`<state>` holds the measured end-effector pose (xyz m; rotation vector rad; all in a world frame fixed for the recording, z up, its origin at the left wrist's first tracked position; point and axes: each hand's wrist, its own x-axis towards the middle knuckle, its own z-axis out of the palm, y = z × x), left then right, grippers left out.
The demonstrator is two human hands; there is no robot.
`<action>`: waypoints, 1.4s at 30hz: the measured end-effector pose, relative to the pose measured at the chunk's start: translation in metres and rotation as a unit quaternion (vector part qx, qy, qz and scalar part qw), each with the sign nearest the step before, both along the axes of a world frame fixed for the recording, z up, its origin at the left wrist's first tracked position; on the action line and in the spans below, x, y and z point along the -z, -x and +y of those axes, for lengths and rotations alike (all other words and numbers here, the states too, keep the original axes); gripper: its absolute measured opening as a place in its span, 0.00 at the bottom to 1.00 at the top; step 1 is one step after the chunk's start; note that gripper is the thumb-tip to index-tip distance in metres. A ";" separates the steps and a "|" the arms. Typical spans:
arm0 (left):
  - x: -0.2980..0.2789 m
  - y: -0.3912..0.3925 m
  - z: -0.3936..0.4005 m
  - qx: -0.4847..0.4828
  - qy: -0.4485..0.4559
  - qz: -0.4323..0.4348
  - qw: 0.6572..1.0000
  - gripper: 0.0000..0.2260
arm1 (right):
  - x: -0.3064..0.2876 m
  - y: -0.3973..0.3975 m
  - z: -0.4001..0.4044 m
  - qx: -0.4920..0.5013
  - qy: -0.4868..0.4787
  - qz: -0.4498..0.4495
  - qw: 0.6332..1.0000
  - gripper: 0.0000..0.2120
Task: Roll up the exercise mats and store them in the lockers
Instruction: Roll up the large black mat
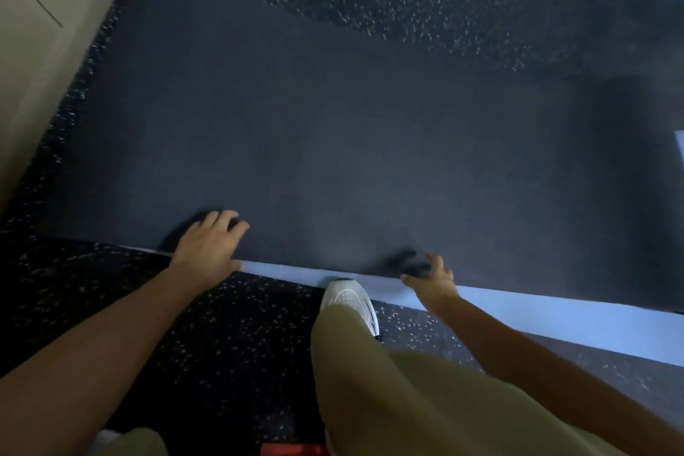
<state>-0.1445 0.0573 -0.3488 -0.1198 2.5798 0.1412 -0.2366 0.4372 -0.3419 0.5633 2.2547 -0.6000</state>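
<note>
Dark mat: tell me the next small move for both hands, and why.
Probably curl the near edge over to start the roll. The dark mat lies flat and unrolled; the left hand rests on its near edge, and the right hand hovers open beside it.

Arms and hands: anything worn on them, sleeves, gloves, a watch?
Both forearms are bare as far as the view shows. No sleeve, glove, watch or ring shows on the left hand or the right hand, though the right one is blurred.
</note>
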 end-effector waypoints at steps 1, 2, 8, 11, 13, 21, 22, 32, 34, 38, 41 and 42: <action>0.007 0.000 0.002 0.001 0.003 0.002 1.000 0.33 | 0.004 -0.004 0.002 0.026 -0.002 -0.005 1.000 0.38; 0.013 -0.002 0.003 -0.001 0.007 0.004 1.000 0.34 | 0.009 -0.008 0.002 0.051 0.002 -0.008 0.999 0.39; 0.030 -0.003 0.005 -0.002 0.025 0.017 1.000 0.40 | 0.034 -0.012 -0.001 0.202 0.052 0.006 0.978 0.41; 0.032 0.003 -0.003 0.019 0.026 0.016 0.999 0.38 | 0.038 -0.013 -0.002 0.282 0.112 0.023 0.952 0.38; 0.031 0.007 -0.007 0.042 0.029 0.011 0.999 0.37 | 0.035 -0.013 -0.003 0.333 0.143 0.055 0.930 0.35; 0.033 0.001 -0.020 0.202 0.101 0.018 0.974 0.33 | 0.035 -0.005 -0.002 0.522 0.171 0.108 0.828 0.23; 0.035 -0.001 -0.021 0.214 0.106 0.039 0.970 0.31 | 0.034 -0.004 -0.001 0.539 0.182 0.109 0.815 0.22; 0.006 0.000 -0.020 0.141 -0.018 0.205 0.968 0.17 | -0.006 0.027 0.012 0.602 0.219 0.189 0.744 0.22; -0.015 0.008 -0.023 0.122 -0.034 0.221 0.967 0.19 | -0.028 0.047 0.003 0.580 0.241 0.229 0.744 0.30; -0.073 0.031 -0.027 0.063 -0.095 0.231 0.966 0.17 | -0.082 0.093 -0.016 0.523 0.309 0.280 0.743 0.42; -0.135 0.053 -0.025 0.025 -0.108 0.268 0.957 0.09 | -0.133 0.142 -0.027 0.485 0.331 0.315 0.746 0.43; -0.160 0.060 -0.022 0.022 -0.118 0.275 0.954 0.07 | -0.151 0.159 -0.028 0.476 0.338 0.321 0.746 0.42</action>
